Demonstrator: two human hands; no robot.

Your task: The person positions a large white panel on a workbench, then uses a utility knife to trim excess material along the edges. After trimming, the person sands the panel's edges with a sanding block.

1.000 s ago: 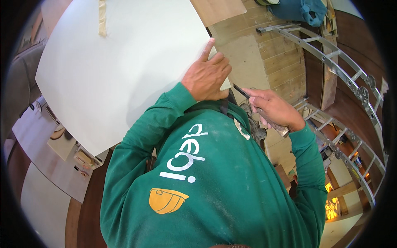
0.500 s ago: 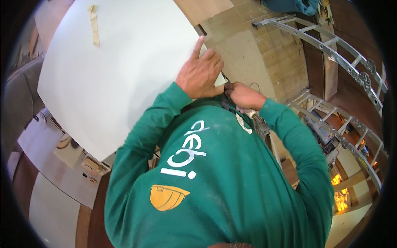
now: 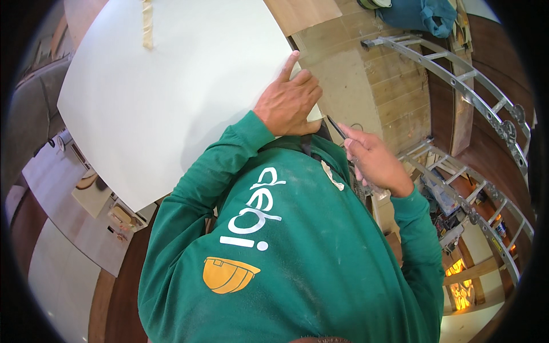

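Observation:
A large white panel (image 3: 171,97) lies before me, its right edge running under my left hand (image 3: 290,103). That hand's index finger stretches along the edge, the other fingers bend over it, and the thumb points towards my body. Just right of it, my right hand (image 3: 372,154) is closed round a slim dark pointed tool (image 3: 336,127). The tool's tip is close to the panel's near right corner; whether it touches cannot be made out. A strip of beige tape (image 3: 147,26) lies on the panel's far part.
An aluminium folding ladder (image 3: 457,71) stands at the right, its other section (image 3: 457,171) nearer me. At the far right is a blue bag (image 3: 420,16). A workbench (image 3: 71,183) with small items is at the left. An orange-lit opening (image 3: 460,283) shows lower right.
My right hand has moved right, away from my waist and left thumb, and the pointed tool now shows in it. My left hand keeps its hold at the panel's edge; the view has shifted slightly.

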